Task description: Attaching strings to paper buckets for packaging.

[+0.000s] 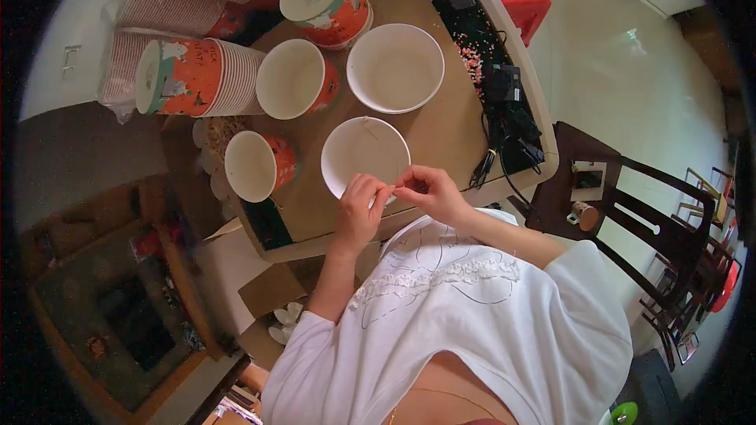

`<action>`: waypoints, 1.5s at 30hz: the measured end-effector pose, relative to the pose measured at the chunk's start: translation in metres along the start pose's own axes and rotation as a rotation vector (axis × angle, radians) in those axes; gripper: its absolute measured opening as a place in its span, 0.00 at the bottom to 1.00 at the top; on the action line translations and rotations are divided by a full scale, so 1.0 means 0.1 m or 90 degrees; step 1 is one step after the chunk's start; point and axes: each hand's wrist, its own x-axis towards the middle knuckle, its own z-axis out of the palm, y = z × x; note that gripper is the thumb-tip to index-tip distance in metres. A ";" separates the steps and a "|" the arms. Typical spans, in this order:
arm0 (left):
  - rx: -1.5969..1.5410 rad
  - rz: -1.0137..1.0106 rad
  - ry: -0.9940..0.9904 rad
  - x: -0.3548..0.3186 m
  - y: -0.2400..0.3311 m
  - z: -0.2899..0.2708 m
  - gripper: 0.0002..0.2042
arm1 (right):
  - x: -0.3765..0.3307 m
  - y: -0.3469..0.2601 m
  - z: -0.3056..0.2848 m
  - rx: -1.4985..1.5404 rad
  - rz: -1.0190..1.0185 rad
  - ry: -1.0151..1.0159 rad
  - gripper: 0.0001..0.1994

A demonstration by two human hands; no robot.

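Note:
Over the near rim of a white paper bowl [364, 149], my left hand [362, 206] and my right hand [429, 193] meet fingertip to fingertip. Both are closed in a pinch, and whatever lies between the fingers is too small to make out. A thin straw-like strand [370, 127] shows inside that bowl. Just behind it stands a second, wider white bowl [395, 68]. To the left are a tipped paper bowl with an orange outside [291, 79] and a smaller orange paper cup [250, 167], their mouths turned partly toward me.
Stacked orange paper bowls [197, 77] lie at the left, with more in plastic wrap [169, 4] behind. Another stack [324, 6] stands at the back. Small pink and white beads [470, 59], black devices and cables [504, 138] line the table's right side. A dark chair [622, 212] stands right.

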 end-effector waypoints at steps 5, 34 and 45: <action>0.233 0.181 -0.075 -0.08 -0.21 -0.24 0.07 | 0.01 -0.08 -0.05 -0.052 -0.063 0.094 0.03; -0.285 -0.213 0.114 0.20 -0.33 0.37 0.12 | -0.02 0.00 0.04 -0.201 -0.263 0.063 0.03; 0.030 -0.203 0.217 0.61 -0.44 0.31 0.17 | 0.00 0.13 0.01 -0.120 -0.154 -0.031 0.04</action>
